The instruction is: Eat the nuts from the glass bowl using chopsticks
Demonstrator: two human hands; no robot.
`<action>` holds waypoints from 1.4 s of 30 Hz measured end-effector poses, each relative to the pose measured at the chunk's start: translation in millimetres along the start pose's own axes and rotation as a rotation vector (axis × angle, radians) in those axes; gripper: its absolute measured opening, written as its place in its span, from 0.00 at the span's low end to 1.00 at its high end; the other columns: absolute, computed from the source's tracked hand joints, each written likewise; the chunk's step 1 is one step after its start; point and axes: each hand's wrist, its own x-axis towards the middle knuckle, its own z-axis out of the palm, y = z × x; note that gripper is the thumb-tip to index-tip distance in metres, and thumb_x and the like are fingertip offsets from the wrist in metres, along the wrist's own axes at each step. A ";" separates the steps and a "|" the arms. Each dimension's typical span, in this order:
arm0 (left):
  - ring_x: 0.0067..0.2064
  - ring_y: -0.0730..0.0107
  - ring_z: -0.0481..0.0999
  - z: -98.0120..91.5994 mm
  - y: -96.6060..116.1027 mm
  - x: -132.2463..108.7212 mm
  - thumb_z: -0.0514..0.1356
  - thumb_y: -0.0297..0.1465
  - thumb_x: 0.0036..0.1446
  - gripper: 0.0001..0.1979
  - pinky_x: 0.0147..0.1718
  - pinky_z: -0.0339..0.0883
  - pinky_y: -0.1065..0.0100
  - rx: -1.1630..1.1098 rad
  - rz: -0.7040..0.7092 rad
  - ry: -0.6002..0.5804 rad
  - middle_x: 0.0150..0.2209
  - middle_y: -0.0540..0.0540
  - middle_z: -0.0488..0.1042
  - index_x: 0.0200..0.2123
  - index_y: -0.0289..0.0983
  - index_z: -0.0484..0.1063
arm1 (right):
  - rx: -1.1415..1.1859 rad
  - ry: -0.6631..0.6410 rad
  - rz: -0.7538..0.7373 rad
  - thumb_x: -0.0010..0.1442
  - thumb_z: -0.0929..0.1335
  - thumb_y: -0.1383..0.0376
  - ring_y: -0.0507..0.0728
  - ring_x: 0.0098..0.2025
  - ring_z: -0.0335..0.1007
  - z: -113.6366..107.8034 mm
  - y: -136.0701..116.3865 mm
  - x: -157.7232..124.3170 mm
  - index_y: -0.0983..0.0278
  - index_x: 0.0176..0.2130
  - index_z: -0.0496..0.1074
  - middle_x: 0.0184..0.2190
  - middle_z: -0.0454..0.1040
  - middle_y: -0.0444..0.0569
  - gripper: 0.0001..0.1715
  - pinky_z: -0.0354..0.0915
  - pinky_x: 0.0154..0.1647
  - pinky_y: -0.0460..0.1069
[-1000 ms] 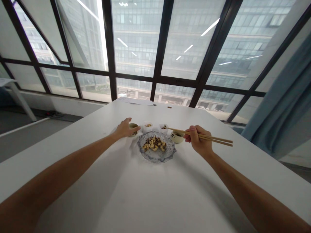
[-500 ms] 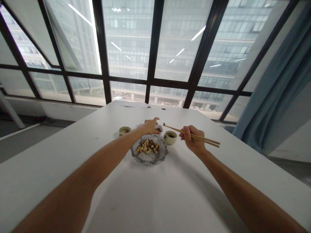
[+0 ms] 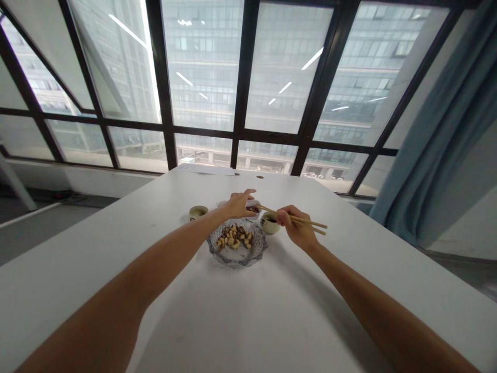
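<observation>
A glass dish (image 3: pixel 237 254) of mixed nuts and seeds sits mid-table. Behind it stand small cups: a beige one (image 3: pixel 198 212) at the left, a small white cup (image 3: pixel 253 209) with dark pieces in it, and a beige cup with dark markings (image 3: pixel 269 223) at the right. My left hand (image 3: pixel 237 204) reaches over the dish and rests curled against the white cup, its fingers around the rim. My right hand (image 3: pixel 294 227) is closed on a pair of wooden chopsticks (image 3: pixel 301 221), whose tips point left into the white cup.
The white table (image 3: pixel 248 311) runs to a far edge by tall black-framed windows. Papers (image 3: pixel 205 169) and a small dark disc (image 3: pixel 260 177) lie near that edge. A blue curtain (image 3: pixel 438 150) hangs at the right.
My left hand left the beige cup and moved right to the white cup. My right hand brought the chopstick tips left and down into that cup. The view shifted slightly.
</observation>
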 end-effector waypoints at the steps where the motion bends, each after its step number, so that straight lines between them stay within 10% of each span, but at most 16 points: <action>1: 0.59 0.50 0.72 0.5 -0.6 1.1 0.69 0.39 0.48 0.42 0.61 0.57 0.52 0.005 -0.012 -0.009 0.57 0.39 0.75 0.64 0.38 0.56 | 0.038 0.044 0.022 0.63 0.65 0.42 0.55 0.24 0.72 -1.3 -2.5 2.1 0.62 0.31 0.74 0.23 0.77 0.49 0.28 0.69 0.26 0.49; 5: 0.60 0.49 0.72 4.8 -5.2 7.0 0.68 0.41 0.51 0.41 0.61 0.57 0.52 0.046 -0.096 -0.081 0.57 0.36 0.74 0.64 0.37 0.56 | 0.207 0.132 0.125 0.62 0.63 0.38 0.51 0.17 0.65 -8.5 -26.3 9.1 0.63 0.27 0.71 0.18 0.73 0.47 0.33 0.61 0.16 0.46; 11: 0.61 0.52 0.71 -1.3 -19.5 -2.6 0.62 0.46 0.56 0.33 0.62 0.55 0.54 0.108 -0.115 -0.108 0.59 0.36 0.73 0.60 0.35 0.64 | 0.185 -0.208 0.183 0.60 0.66 0.39 0.50 0.16 0.65 4.3 -46.4 -0.4 0.64 0.25 0.71 0.17 0.73 0.47 0.32 0.60 0.16 0.45; 19: 0.62 0.51 0.69 -40.3 -70.1 -88.0 0.56 0.50 0.60 0.29 0.63 0.57 0.53 0.107 -0.221 0.224 0.59 0.37 0.72 0.56 0.34 0.69 | 0.072 -0.337 0.046 0.63 0.64 0.43 0.53 0.22 0.70 20.8 -34.3 -12.0 0.62 0.24 0.71 0.20 0.74 0.47 0.30 0.65 0.22 0.47; 25: 0.60 0.50 0.69 -28.7 -89.5 -134.7 0.57 0.50 0.58 0.35 0.60 0.62 0.51 -0.064 -0.443 0.316 0.60 0.32 0.69 0.60 0.32 0.63 | 0.075 -0.244 0.067 0.65 0.63 0.44 0.54 0.21 0.70 19.6 -46.0 -13.3 0.62 0.27 0.72 0.21 0.75 0.47 0.28 0.64 0.22 0.48; 42: 0.59 0.52 0.71 -11.4 -88.4 -138.8 0.59 0.46 0.59 0.34 0.59 0.63 0.54 -0.203 -0.444 0.377 0.60 0.33 0.70 0.62 0.33 0.62 | 0.027 -0.341 0.015 0.64 0.66 0.48 0.55 0.24 0.72 50.3 -46.2 -15.0 0.60 0.25 0.72 0.22 0.76 0.46 0.24 0.66 0.25 0.49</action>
